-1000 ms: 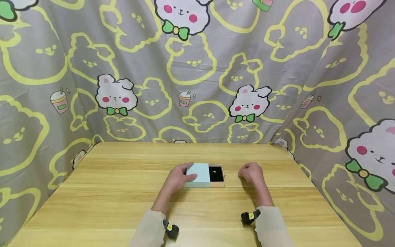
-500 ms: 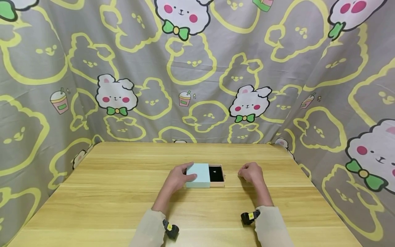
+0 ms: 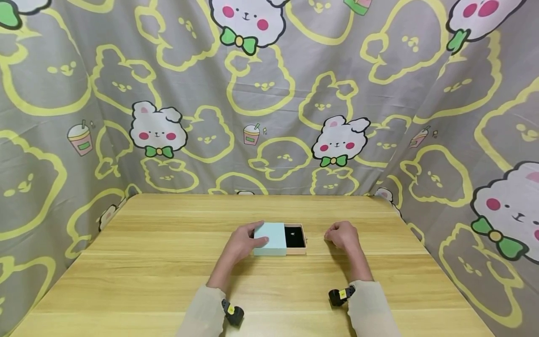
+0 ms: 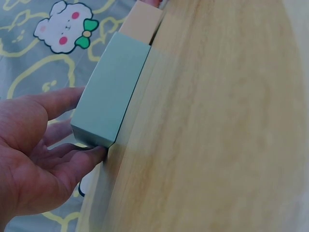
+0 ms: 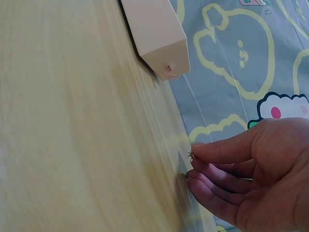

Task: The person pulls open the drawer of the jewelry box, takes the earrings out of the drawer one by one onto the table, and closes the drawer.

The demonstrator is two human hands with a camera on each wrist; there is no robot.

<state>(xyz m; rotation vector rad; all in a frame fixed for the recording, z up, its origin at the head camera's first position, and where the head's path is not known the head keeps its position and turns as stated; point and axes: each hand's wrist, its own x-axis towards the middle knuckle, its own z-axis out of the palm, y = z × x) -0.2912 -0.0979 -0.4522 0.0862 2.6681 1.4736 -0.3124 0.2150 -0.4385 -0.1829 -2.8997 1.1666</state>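
A pale blue-green jewelry box sleeve [image 3: 271,238] lies on the table, its peach drawer [image 3: 296,251] slid partway out to the right. Inside the drawer, a tiny silvery star-like piece [image 3: 292,234] sits on a black pad [image 3: 297,241]. My left hand [image 3: 241,244] grips the sleeve's left end, thumb on one side and fingers round the other, as the left wrist view also shows. To the right of the drawer, apart from it, my right hand [image 3: 344,236] pinches a small spiky metal earring [image 5: 191,155] between thumb and forefinger.
A small ribbon loop [image 5: 171,72] sticks out of the drawer's end. The wooden table [image 3: 168,276] reaches back to a grey curtain [image 3: 202,93] with bunny prints, which surrounds it on three sides. A black camera [image 3: 234,315] is worn on each wrist.
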